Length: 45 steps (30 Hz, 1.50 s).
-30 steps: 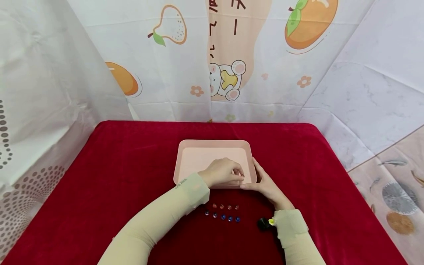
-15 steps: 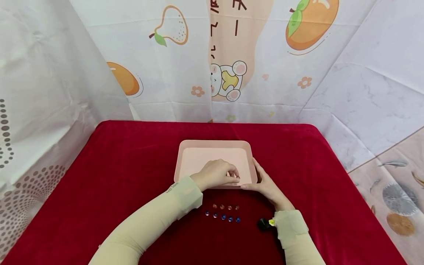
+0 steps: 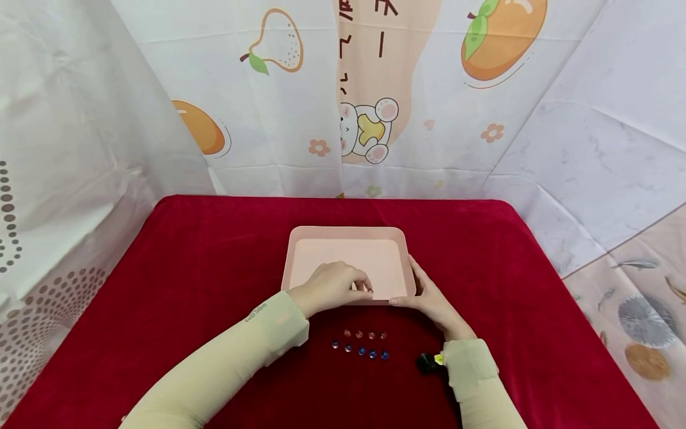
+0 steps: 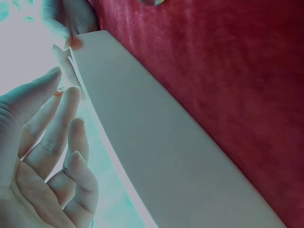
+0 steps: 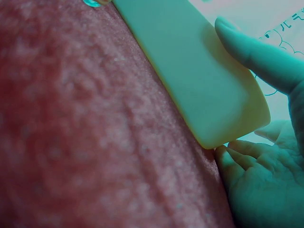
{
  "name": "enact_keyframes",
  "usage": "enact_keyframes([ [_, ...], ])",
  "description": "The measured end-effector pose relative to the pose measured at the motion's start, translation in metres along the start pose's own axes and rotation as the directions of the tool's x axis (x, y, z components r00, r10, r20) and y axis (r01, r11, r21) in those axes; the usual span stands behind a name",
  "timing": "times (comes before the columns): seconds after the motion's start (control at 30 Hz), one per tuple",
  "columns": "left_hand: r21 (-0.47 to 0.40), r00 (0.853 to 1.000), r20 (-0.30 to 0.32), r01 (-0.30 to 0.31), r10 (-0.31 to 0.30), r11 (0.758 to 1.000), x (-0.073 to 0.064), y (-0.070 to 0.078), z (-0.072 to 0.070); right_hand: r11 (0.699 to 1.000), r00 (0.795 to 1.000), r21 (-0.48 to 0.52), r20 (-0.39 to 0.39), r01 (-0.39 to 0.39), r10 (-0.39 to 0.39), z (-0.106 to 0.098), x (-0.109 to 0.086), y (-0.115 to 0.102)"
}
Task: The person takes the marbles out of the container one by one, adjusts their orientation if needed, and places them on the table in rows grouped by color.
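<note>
A shallow pink tray (image 3: 345, 231) lies on the red cloth in front of me. My left hand (image 3: 333, 286) is over its near side, thumb and index finger pinching a small orange-red gem (image 4: 59, 91), mostly hidden by the fingertips; the other fingers are loosely bent. At the tray's near right corner, my right hand (image 3: 431, 302) grips the wall, its thumb on the near rim and its fingers along the right side. Nearer to me lie a row of several small reddish gems (image 3: 359, 335) and a row of several blue gems (image 3: 361, 351).
A small black object with a yellow part (image 3: 427, 362) sits by the right sleeve. The red cloth (image 3: 214, 250) covers the table around the tray. Printed curtains (image 3: 300, 137) hang behind and at both sides.
My left hand has slid leftward along the tray's near side, still pinching the small gem. The right hand, the tray and the gem rows have stayed put.
</note>
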<state>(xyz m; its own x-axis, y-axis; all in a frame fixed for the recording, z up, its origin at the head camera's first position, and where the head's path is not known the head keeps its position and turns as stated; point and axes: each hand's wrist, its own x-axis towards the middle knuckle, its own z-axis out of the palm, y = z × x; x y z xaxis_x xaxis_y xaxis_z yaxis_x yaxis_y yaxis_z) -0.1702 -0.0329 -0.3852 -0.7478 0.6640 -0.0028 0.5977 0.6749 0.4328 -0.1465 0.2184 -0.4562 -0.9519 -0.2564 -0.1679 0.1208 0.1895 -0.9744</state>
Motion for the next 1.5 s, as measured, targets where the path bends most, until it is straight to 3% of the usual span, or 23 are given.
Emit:
enact_keyframes([
  [0.27,0.026,0.999,0.034,-0.005,0.005,1.0,-0.019,-0.004,-0.003,1.0,1.0,0.023,0.015,0.006,-0.007,0.001,-0.001,-0.001],
  [0.67,0.094,0.999,-0.007,-0.05,0.051,0.994,-0.043,-0.011,0.001,0.999,0.999,0.003,-0.011,-0.036,0.036,0.001,-0.003,-0.005],
  [0.83,0.126,0.999,0.009,-0.05,0.049,0.991,-0.053,-0.013,0.005,1.0,1.0,0.01,-0.003,-0.028,0.028,0.002,-0.003,-0.006],
  [1.5,0.202,0.995,0.079,-0.07,0.055,0.977,-0.061,-0.018,0.021,0.999,0.999,0.003,-0.01,-0.036,0.036,0.001,-0.003,-0.006],
])
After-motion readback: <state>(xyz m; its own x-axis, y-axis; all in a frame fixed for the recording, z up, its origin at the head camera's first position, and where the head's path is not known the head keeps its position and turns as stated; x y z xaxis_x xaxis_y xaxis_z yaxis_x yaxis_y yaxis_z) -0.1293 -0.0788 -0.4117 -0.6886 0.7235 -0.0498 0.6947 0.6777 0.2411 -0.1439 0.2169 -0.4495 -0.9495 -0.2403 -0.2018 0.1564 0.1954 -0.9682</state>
